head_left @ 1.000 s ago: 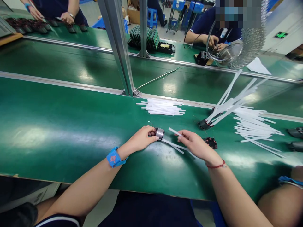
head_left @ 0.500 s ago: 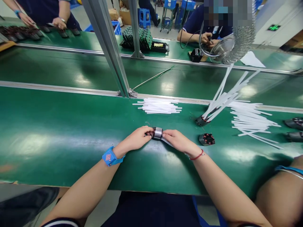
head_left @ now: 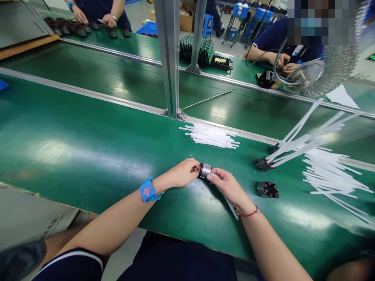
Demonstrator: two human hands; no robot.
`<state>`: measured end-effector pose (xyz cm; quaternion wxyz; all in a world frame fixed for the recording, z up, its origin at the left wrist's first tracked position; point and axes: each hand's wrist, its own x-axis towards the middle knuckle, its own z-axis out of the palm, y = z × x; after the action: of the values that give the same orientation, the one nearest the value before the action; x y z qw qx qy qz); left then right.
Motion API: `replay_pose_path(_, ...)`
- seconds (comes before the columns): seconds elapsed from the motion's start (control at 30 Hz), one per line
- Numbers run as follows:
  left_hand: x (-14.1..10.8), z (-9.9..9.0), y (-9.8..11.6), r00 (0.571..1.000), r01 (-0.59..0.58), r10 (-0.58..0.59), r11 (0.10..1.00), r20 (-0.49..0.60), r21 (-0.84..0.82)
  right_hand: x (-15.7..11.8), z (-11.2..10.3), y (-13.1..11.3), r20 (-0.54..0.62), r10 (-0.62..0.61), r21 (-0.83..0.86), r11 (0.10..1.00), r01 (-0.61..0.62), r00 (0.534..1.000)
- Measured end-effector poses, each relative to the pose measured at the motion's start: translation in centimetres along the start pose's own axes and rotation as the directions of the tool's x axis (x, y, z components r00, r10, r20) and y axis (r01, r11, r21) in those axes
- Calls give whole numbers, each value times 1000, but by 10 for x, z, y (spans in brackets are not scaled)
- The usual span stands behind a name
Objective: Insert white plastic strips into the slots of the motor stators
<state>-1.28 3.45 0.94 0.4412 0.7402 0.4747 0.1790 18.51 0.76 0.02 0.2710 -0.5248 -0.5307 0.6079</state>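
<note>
A small motor stator [head_left: 206, 170], a silvery ring with dark ends, lies on its side just above the green bench. My left hand [head_left: 186, 172] is closed on its left end, fingertips at the dark winding side. At the opposite end, my right hand [head_left: 227, 184] pinches a white strip [head_left: 233, 209] that runs from the stator down under the palm toward the wrist. The exact grip of the right fingertips is partly hidden. Another stator [head_left: 267, 190] with copper windings stands on the bench to the right.
A bundle of white strips [head_left: 211, 136] lies beyond my hands. Farther right, a stator [head_left: 263, 164] holds long upright strips beside a loose strip pile [head_left: 334, 175]. A metal post [head_left: 170, 62] rises from the bench rail. Co-workers' hands [head_left: 283, 62] work across the bench.
The view has turned, shifting the scene rightward and tilting it. My right hand has slid lower beside the stator, and more of the white strip shows beneath it. The left hand keeps its hold.
</note>
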Motion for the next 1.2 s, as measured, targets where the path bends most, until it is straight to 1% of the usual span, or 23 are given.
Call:
replay_pose_path(0.17,-2,-1,-1,1000,-16,16,1000,2,7,-1,1,-1,4,22,4,1000,-22,1000)
replay_pose_path(0.23,-2,0,-1,1000,-25,25,1000,-7,9,-1,2,-2,-12,27,1,1000,-27,1000)
replay_pose_path(0.37,0,1,0,998,-44,44,999,-45,17,0,3,-2,-58,-9,-16,1000,8,998)
replay_pose_path(0.5,1,0,0,996,-48,49,999,-76,18,1,3,-3,-63,-24,-32,999,22,998)
replay_pose_path(0.6,1,1,0,992,-39,41,999,-121,20,1,6,-2,-70,-35,-23,999,34,997)
replay_pose_path(0.73,1,10,1,975,-23,28,999,-220,28,4,9,3,-127,-54,30,998,58,990)
replay_pose_path(0.83,-1,18,2,958,-23,32,999,-283,34,7,10,7,-141,-33,97,994,47,989)
replay_pose_path(0.93,-3,22,3,945,-50,60,998,-321,39,9,9,7,-139,3,133,991,15,990)
replay_pose_path(1.07,-3,22,3,938,-76,79,997,-337,23,10,8,5,-159,14,123,992,6,987)
replay_pose_path(1.2,-1,19,2,947,-60,43,997,-319,-42,10,9,7,-181,2,94,995,15,984)
